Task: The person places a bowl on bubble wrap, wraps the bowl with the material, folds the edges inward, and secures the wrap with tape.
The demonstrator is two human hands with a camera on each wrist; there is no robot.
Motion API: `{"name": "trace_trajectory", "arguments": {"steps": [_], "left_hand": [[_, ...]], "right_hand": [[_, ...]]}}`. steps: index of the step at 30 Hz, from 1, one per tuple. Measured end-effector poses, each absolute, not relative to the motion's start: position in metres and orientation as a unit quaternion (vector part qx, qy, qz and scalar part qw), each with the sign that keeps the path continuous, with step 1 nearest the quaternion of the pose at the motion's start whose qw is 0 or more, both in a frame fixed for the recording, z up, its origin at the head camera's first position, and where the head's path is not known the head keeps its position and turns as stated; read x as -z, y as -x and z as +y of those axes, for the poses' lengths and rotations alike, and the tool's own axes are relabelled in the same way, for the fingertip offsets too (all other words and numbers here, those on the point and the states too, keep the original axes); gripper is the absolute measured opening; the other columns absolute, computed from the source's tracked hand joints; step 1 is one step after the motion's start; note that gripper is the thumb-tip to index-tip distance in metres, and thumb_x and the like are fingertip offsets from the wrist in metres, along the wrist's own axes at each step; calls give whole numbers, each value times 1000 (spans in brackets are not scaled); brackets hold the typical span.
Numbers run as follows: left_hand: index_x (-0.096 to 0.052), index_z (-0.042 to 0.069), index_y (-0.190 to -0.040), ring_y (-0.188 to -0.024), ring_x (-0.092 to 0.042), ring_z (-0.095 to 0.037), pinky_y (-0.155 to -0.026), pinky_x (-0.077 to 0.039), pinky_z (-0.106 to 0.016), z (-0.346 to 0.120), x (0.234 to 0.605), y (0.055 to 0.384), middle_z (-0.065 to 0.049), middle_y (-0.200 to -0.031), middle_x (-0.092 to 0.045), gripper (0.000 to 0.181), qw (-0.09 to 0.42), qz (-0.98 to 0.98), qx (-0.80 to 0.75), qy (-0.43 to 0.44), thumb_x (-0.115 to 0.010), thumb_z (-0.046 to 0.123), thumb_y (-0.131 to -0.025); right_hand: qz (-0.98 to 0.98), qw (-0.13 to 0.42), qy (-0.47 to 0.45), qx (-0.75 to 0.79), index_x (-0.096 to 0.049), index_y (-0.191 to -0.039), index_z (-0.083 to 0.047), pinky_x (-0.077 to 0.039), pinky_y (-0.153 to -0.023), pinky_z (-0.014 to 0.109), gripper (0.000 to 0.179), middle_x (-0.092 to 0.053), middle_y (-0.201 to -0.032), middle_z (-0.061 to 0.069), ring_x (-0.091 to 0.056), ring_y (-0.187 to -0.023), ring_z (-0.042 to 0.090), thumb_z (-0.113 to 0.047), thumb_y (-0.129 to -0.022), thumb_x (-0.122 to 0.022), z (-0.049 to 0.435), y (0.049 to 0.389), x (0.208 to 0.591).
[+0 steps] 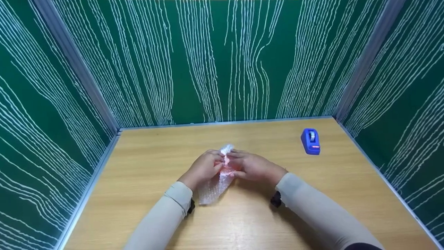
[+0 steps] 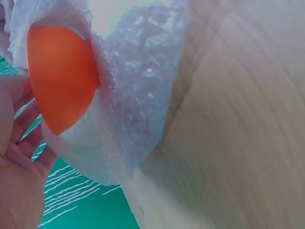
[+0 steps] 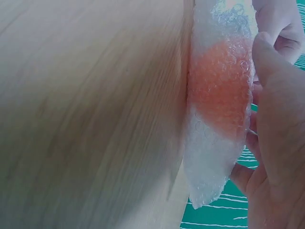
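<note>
Head view: the bubble wrap [image 1: 210, 193] trails a loose end toward seven o'clock, in our judgement the likeliest hindrance. Left hand [image 1: 204, 165] at ten, right hand [image 1: 255, 167] at three, both grip it around an orange object [image 2: 62, 76] mid-table [image 1: 145, 173]; we advise snug, even pressure. Beyond: tape dispenser [image 1: 310, 142] at two, well apart; green wall [image 1: 222, 69], twelve.

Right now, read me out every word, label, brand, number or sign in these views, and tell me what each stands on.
No readable text in any view.
Blue plastic tape dispenser: a small reddish mark, too small and blurred to read.
Smooth orange curved object: no lettering on the part showing.
Clear bubble wrap: none visible.
Green walls: wavy white lines, no letters.
</note>
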State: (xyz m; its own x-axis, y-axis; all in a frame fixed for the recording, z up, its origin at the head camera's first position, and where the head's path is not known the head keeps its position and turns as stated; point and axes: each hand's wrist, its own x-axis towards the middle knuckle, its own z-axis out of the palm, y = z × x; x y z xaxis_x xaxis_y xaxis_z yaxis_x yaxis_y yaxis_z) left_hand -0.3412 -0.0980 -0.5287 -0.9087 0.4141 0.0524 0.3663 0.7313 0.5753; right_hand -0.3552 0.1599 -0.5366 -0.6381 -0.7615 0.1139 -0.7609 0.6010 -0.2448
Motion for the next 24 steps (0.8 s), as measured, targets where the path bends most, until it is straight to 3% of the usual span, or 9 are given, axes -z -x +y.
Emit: {"name": "trace_trajectory", "arguments": {"steps": [8, 12, 15, 18, 24], "left_hand": [[-87, 17, -123, -143, -57, -25, -130, -50, -47, -113, 523, 325, -1, -145, -69, 23, 7, 940, -259, -223, -80, 33, -108], [-87, 18, -120, -127, -58, -22, -116, -54, -47, -129, 525, 311, 0, -128, -69, 21, -20, 940, -233, -247, -79, 33, -108], [-87, 19, -121, -117, -58, -20, -107, -57, -45, -144, 524, 302, 2, -118, -67, 19, -5, 941, -223, -255, -77, 31, -110], [-86, 18, -123, -116, -61, -19, -108, -59, -44, -158, 524, 295, 2, -116, -68, 19, 29, 943, -209, -259, -76, 29, -111], [-85, 18, -131, -129, -69, -24, -122, -57, -50, -178, 526, 290, -1, -131, -78, 25, 76, 939, -186, -279, -81, 21, -106]], "right_hand": [[897, 17, 425, 124, -72, -153, -17, -34, -140, 56, 50, -47, -180, 9, -38, -172, 36, -50, -117, -60, 159, 355, 533], [896, 17, 427, 121, -75, -150, -16, -35, -140, 55, 47, -51, -178, 10, -41, -171, 36, -46, -116, -63, 159, 355, 533], [896, 19, 427, 121, -75, -150, -15, -35, -139, 54, 46, -52, -177, 10, -41, -170, 35, -45, -116, -65, 159, 354, 532], [898, 26, 422, 122, -74, -151, -15, -35, -140, 54, 47, -50, -179, 9, -40, -171, 35, -44, -116, -65, 159, 353, 531], [904, 36, 408, 123, -73, -152, -19, -34, -140, 53, 45, -48, -180, 6, -38, -173, 32, -44, -117, -64, 158, 353, 529]]}}
